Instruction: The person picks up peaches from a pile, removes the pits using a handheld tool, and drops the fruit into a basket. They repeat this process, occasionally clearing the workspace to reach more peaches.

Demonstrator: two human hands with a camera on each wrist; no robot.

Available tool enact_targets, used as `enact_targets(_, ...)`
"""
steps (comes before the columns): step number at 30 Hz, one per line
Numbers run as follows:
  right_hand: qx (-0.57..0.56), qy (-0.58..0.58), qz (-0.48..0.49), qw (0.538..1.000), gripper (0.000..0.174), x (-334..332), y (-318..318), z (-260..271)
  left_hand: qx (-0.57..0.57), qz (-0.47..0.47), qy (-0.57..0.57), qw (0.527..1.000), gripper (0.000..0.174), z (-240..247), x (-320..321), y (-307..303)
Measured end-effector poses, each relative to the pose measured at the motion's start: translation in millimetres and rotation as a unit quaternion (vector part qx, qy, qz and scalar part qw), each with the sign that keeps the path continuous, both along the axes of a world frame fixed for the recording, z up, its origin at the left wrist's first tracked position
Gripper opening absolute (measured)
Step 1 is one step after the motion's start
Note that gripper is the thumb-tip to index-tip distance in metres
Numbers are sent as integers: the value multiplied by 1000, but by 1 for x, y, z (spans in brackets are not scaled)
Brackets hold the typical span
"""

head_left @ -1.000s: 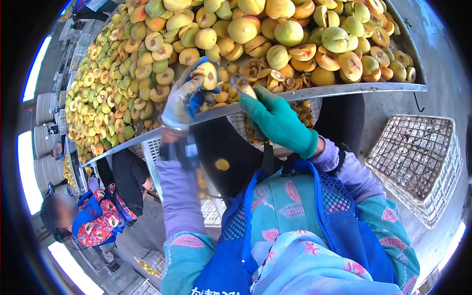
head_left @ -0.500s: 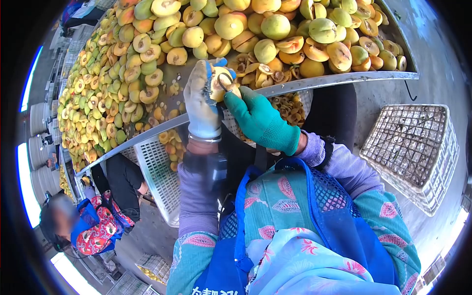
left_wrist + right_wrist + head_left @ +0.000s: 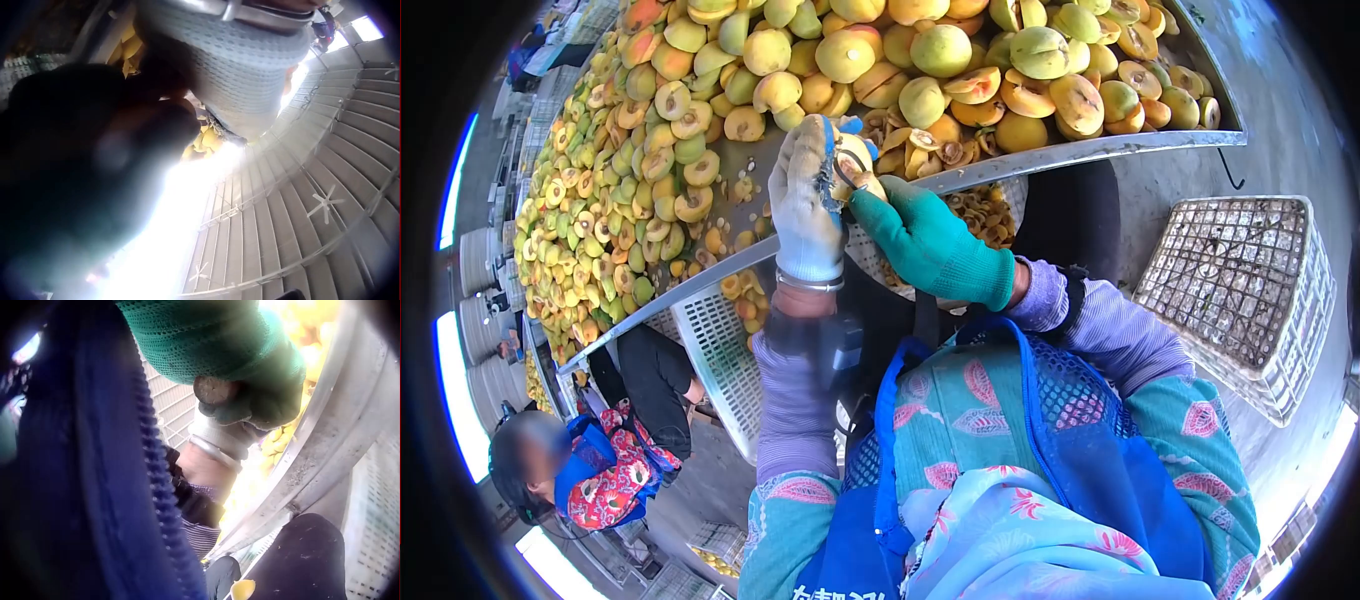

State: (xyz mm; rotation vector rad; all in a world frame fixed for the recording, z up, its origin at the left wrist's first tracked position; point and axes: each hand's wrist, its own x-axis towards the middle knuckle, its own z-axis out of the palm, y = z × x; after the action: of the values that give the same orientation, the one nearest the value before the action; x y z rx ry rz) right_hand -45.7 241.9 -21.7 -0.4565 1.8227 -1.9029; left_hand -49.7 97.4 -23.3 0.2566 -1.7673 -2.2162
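In the head view my left hand [image 3: 805, 205], in a white and blue work glove, holds a halved yellow peach [image 3: 853, 158] with its cut face towards the right hand. My right hand [image 3: 945, 248], in a green knit glove, grips a pitting knife by its wooden handle [image 3: 214, 390], whose butt end shows in the right wrist view. Its dark curved blade [image 3: 846, 172] lies against the cut face. Both hands meet just over the near rim of the metal table [image 3: 1040, 158]. A dark blur of glove covers much of the left wrist view.
Whole and halved peaches [image 3: 845, 55] are heaped on the table. Cut scraps [image 3: 925, 150] lie near its rim. Below stand a white crate [image 3: 715, 330] and a container of scraps [image 3: 980, 215]. An upturned crate [image 3: 1235, 290] is at right; another person [image 3: 615, 465] sits at left.
My left hand has turned and drawn in towards the right hand with the peach half. The knife, earlier apart from the fruit, now has its blade at the cut face.
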Motion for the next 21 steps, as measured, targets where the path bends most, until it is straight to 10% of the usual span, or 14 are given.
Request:
enact_targets(11,-85,-12,-126,988,34,16,-24,-17,26,40,65,997,28,-9,3,23)
enact_targets(21,-31,-79,-2,996,38,-1,-4,-17,9,38,48,998,19,-15,-3,22)
